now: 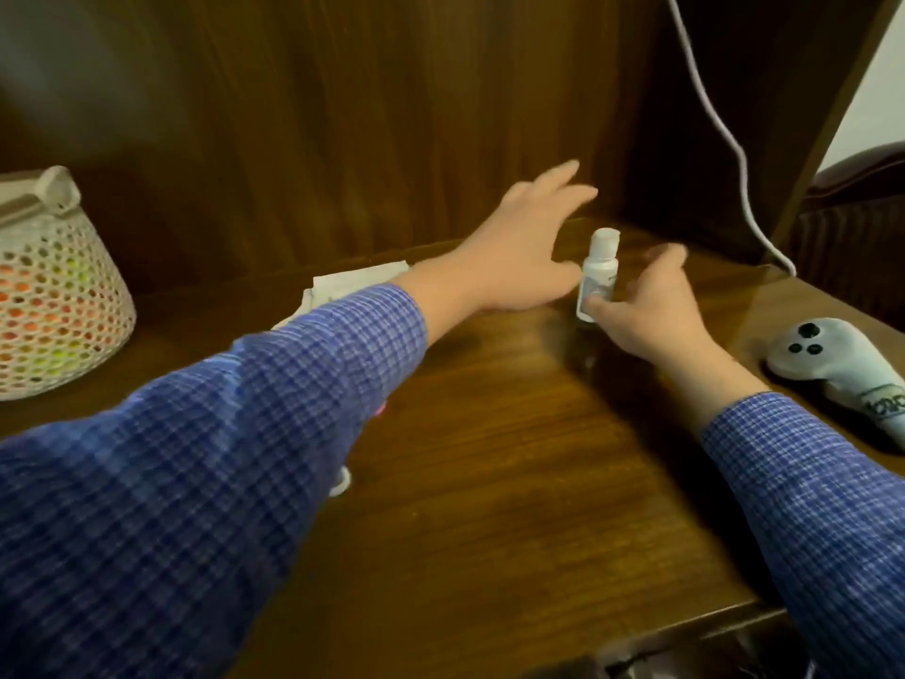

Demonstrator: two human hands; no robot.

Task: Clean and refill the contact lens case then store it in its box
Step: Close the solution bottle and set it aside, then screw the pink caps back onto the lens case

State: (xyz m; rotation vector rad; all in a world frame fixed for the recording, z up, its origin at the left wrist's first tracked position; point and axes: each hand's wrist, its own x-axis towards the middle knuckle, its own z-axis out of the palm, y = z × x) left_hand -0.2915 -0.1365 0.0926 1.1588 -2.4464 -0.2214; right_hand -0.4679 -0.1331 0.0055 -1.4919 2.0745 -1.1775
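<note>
A small white solution bottle (598, 272) with a white cap stands upright on the wooden table (514, 458) near the back. My right hand (646, 306) grips its lower part, thumb on the label. My left hand (524, 247) reaches forward just left of the bottle, fingers straight and spread, holding nothing. A white tissue (352, 281) lies behind my left forearm. A small white piece (340, 480) and a pink spot (381, 409) peek out from under my left sleeve; what they are cannot be told. The lens case and its box are hidden.
A white mesh basket (54, 306) with colourful contents stands at the left. A white controller (842, 365) lies at the table's right edge. A white cable (725, 139) hangs down the dark wooden back panel at the right.
</note>
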